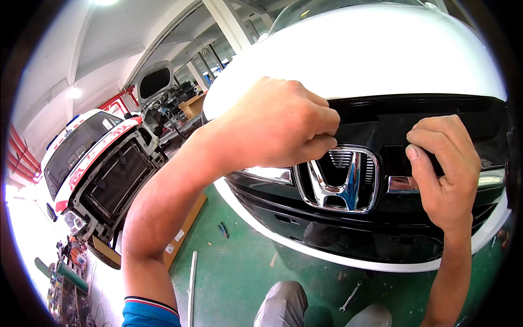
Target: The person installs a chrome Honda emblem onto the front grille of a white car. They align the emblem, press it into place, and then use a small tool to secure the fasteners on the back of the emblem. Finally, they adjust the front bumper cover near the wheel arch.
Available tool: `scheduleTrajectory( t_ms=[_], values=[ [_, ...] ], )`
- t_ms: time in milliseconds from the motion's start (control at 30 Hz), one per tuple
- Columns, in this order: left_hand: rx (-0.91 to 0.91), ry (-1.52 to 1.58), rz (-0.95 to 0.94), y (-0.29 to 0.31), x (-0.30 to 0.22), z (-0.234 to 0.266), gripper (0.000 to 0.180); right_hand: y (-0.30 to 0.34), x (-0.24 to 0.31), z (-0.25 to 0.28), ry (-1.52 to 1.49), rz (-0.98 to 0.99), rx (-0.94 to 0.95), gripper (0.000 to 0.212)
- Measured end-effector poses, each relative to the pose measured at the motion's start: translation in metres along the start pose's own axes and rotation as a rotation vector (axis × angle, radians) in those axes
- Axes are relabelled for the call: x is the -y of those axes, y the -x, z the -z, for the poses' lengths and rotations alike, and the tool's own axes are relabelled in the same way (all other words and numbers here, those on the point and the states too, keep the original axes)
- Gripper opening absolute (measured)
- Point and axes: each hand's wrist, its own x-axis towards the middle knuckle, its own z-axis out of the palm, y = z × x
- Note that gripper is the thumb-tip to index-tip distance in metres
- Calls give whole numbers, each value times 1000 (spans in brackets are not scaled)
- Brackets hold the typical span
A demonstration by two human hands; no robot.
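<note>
In front of me is the black front grille (376, 240) of a white car, with a chrome badge (355, 182) in a rounded frame at its middle. My left hand (291, 124) is closed, knuckles up, at the grille's upper edge just above the badge. Its fingertips are turned away, and whatever they grip is hidden. To the right of the badge, my right hand (449, 166) is bent with curled fingers and the thumb close to the index finger, in front of a chrome strip (402, 184). Anything in that pinch is too small to name.
Above the grille spreads the white hood (354, 54). A combination wrench (351, 296) and pliers (223, 229) lie on the green floor. A long pale bar (192, 289) and a cardboard box (188, 231) are at left. Beyond stands a partly dismantled red-and-white vehicle (90, 158).
</note>
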Motion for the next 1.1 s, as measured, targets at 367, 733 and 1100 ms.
scheduleTrajectory(
  t_ms=[367,733,1100],
  values=[
    [-5,-79,14,5,-3,-3,12,0,1,2,7,12,10,15],
    [54,58,148,17,2,-3,11,1,1,3,0,-4,16,15],
    [6,311,180,34,18,-11,10,-1,3,3,12,11,14,15]
  ],
)
